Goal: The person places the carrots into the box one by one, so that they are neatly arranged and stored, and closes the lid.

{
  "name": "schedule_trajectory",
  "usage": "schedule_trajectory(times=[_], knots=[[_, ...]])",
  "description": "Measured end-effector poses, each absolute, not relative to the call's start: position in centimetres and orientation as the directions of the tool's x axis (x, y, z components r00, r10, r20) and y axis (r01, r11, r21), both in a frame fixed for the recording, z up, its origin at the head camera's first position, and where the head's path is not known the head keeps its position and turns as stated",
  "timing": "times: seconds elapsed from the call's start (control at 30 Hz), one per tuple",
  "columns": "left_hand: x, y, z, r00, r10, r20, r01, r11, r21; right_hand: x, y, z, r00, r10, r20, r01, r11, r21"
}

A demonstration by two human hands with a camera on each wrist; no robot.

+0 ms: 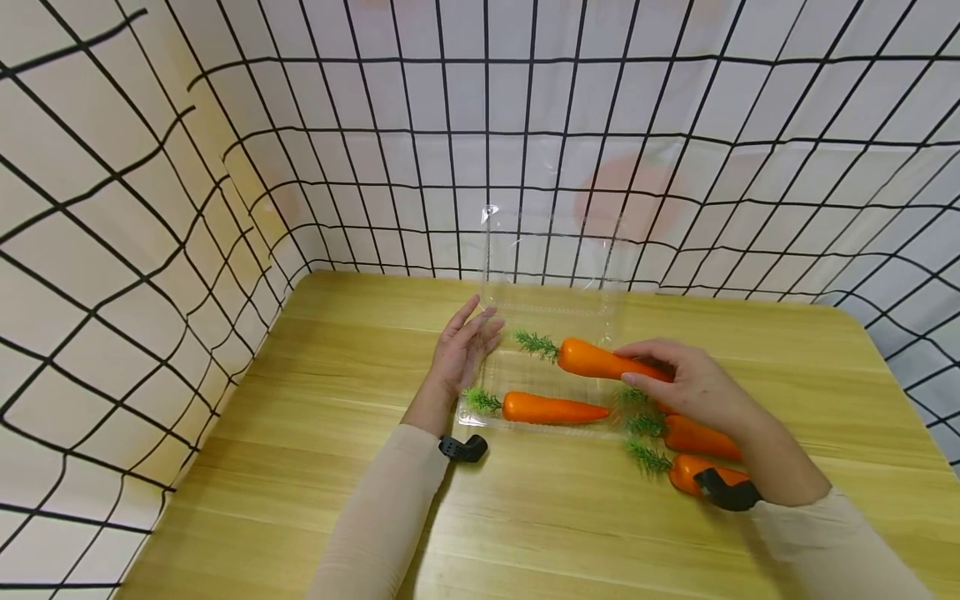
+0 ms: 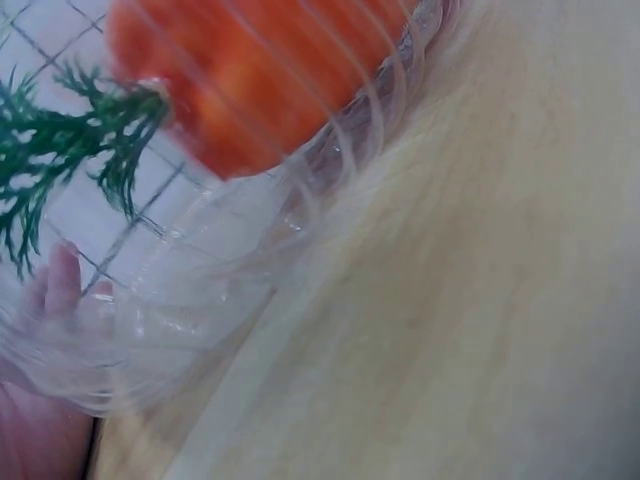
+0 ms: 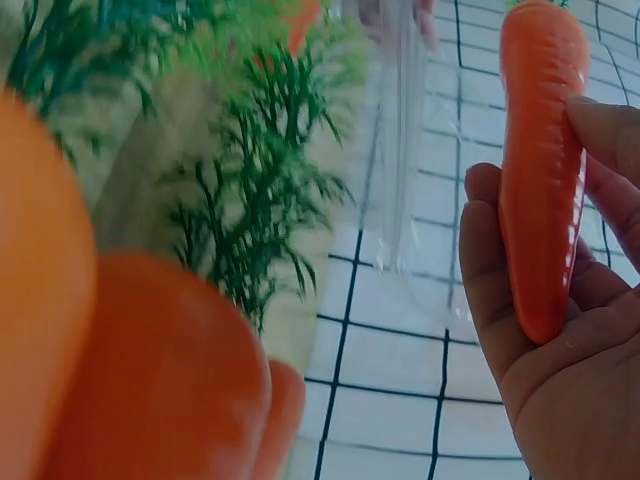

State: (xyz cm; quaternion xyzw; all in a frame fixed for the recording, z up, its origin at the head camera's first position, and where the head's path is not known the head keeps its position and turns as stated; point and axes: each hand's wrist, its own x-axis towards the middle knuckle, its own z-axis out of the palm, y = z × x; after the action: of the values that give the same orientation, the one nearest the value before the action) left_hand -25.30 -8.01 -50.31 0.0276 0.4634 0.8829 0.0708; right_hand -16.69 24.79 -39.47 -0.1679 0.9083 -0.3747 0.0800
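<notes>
My right hand (image 1: 690, 379) pinches an orange toy carrot (image 1: 585, 358) by its narrow end, its green top pointing left over the clear plastic box (image 1: 467, 417). The right wrist view shows thumb and fingers around the held carrot (image 3: 543, 150). A second carrot (image 1: 551, 408) lies crosswise in the front of the box, leaves at the left. My left hand (image 1: 461, 346) is at the box's left side, fingers extended and holding nothing. Through the box wall, the left wrist view shows a carrot (image 2: 250, 80) and fingers beyond.
Several carrots (image 1: 701, 437) lie right of the box, partly hidden under my right hand and wrist. The box's transparent lid (image 1: 551, 258) stands raised at the back, against a black wire grid (image 1: 442, 167). Wire grid also flanks the wooden table (image 1: 540, 533) on both sides.
</notes>
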Motion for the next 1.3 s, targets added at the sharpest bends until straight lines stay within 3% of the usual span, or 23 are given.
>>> schedule_trajectory(times=[0.57, 1.3], knots=[[-25.3, -8.3, -50.3, -0.988, 0.152, -0.029, -0.098, -0.464, 0.880, -17.4, 20.7, -42.2, -0.880, -0.473, -0.034, -0.335, 0.671, -0.662], [-25.1, -8.2, -50.0, -0.983, 0.179, -0.034, -0.127, -0.533, 0.836, -18.0, 18.0, -43.3, -0.850, -0.525, -0.034, -0.432, 0.734, -0.524]])
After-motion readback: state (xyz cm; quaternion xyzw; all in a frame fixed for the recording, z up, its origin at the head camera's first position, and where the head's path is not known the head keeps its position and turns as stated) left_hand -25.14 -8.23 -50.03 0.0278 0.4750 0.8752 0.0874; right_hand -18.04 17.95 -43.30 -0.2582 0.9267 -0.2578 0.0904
